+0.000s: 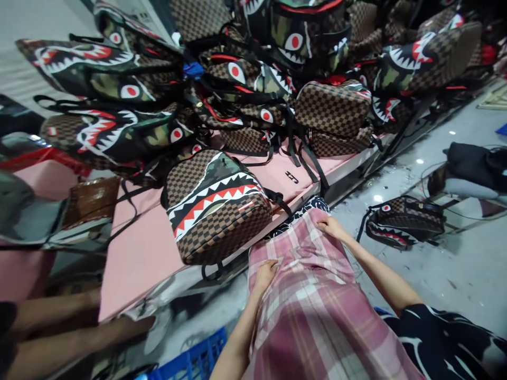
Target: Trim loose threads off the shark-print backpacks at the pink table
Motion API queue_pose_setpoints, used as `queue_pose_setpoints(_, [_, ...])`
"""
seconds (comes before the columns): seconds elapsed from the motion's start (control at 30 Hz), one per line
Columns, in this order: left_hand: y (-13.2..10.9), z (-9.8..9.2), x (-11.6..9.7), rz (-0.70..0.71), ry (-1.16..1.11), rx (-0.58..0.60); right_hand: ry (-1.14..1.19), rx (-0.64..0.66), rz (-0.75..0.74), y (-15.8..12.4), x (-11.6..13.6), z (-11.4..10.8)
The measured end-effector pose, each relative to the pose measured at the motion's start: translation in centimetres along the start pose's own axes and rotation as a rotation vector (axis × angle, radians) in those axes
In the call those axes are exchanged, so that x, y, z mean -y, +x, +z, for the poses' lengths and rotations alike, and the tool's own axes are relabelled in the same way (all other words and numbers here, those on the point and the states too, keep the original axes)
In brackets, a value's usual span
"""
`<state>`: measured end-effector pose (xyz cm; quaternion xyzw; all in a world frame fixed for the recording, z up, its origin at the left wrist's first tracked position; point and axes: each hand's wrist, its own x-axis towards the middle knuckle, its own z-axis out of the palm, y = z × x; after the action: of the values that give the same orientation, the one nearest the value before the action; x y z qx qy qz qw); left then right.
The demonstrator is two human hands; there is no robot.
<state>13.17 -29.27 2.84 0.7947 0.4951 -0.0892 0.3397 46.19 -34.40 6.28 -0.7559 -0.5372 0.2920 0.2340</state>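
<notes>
My left hand (pixel 266 274) is closed on the front of a pink plaid apron (pixel 312 311), near its left edge. Higher up, on the apron's right edge, my right hand (pixel 330 227) pinches the same cloth. Left of my hands, a brown checkered backpack (pixel 225 224) with a red-and-white shark-mouth print lies on the pink tabletop (pixel 138 253), touching neither hand. Beyond it a small black buckle-like piece (pixel 292 177) rests on the table.
Several similar backpacks (pixel 119 126) are piled along the table's far side. Another backpack (pixel 406 221) is at the right, near the floor. A blue plastic crate (pixel 194 356) stands below the table edge. At lower left, another person's legs (pixel 75 332) show.
</notes>
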Motion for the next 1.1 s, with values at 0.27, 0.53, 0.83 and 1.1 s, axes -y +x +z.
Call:
queue_pose_setpoints(0.27, [1.0,-1.0,0.7,-0.063,-0.023,0.026,0.044,-0.063,0.069,-1.2,-0.7,-0.4])
queue_pose_setpoints(0.53, [1.4,-1.4,-0.3,-0.121,-0.086,-0.001,0.040,-0.122,0.143,-2.0,-1.4,-1.3])
queue_pose_setpoints(0.83, [10.1,-1.6,-9.0,-0.073,-0.016,0.072,0.266,-0.297,0.372,-4.5,-7.9,0.6])
queue_pose_setpoints(1.1, [22.4,2.3,-16.5,-0.228,0.107,0.266,0.577,-0.329,0.656,-1.0,-15.1,2.9])
